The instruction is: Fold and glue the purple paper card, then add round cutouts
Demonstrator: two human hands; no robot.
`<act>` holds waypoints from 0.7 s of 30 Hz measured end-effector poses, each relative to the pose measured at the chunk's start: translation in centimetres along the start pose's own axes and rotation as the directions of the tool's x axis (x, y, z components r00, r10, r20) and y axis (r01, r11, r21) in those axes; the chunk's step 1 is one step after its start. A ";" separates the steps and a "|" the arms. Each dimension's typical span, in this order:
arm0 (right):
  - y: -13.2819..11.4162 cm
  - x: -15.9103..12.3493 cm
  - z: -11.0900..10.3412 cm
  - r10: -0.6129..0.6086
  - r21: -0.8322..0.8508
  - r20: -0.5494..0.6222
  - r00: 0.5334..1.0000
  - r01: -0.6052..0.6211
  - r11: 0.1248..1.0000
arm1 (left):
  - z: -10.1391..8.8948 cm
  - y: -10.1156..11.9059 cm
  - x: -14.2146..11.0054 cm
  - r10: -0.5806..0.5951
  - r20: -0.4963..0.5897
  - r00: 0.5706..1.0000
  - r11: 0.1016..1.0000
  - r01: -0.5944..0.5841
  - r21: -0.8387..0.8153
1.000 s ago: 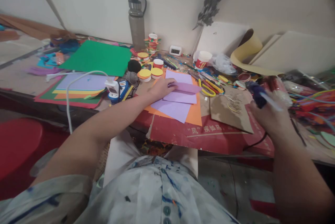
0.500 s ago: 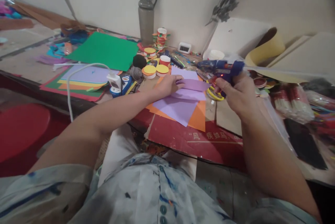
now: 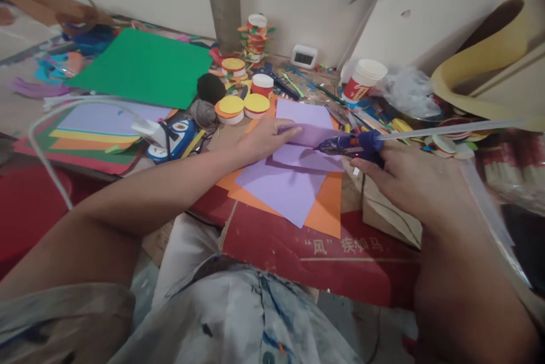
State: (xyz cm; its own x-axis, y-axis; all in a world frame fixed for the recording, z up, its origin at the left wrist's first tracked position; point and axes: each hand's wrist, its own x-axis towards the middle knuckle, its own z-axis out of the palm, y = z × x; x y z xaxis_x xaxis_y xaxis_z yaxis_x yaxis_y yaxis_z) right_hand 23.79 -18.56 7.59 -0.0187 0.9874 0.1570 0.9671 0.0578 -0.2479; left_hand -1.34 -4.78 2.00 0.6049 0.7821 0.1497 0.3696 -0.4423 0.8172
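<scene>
My left hand (image 3: 264, 138) rests on the table and pinches up a folded flap of lilac paper (image 3: 313, 134). More lilac paper sheets (image 3: 285, 185) lie under it on an orange sheet (image 3: 326, 208). My right hand (image 3: 409, 179) is closed round a blue glue gun (image 3: 355, 145) with a long clear glue stick (image 3: 451, 128) out of its back. The gun's nozzle points left and sits at the edge of the raised flap.
A green sheet (image 3: 142, 66) and a stack of coloured paper (image 3: 91, 134) lie at the left. Round yellow-topped pieces (image 3: 242, 105), a grey bottle (image 3: 223, 3), a paper cup (image 3: 361, 80) and scissors clutter the back. Red cardboard (image 3: 323, 256) covers the near edge.
My right hand has brought the glue gun from the right side over to the lilac paper and lowered its nozzle to the flap. The left hand has kept hold of the flap.
</scene>
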 end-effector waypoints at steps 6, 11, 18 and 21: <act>0.3 0.2 3.5 -0.040 0.095 -0.065 0.997 0.046 0.994 | -0.4 0.0 0.1 0.019 -0.018 1.000 0.999 -0.018 0.039; 0.4 0.4 5.9 -0.069 0.217 -0.170 0.983 0.105 0.970 | 0.2 -1.0 0.8 0.051 -0.055 0.997 0.999 -0.051 0.018; 0.1 0.2 6.8 -0.036 0.151 -0.203 0.978 0.068 0.986 | -0.4 -1.8 1.5 0.105 0.063 0.993 0.994 -0.102 -0.044; 0.1 0.2 7.2 -0.032 0.155 -0.222 0.975 0.068 0.986 | -0.9 -2.6 1.8 0.076 -0.002 0.997 0.994 -0.076 -0.072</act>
State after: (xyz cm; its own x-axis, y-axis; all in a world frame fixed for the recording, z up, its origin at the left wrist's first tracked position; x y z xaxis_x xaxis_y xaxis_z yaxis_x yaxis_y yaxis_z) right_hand 22.07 -17.31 0.67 0.0071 0.9278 0.3730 0.9124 0.1466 -0.3821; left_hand -1.87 -1.88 0.68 0.6297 0.7471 0.2128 0.2707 -0.4679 0.8413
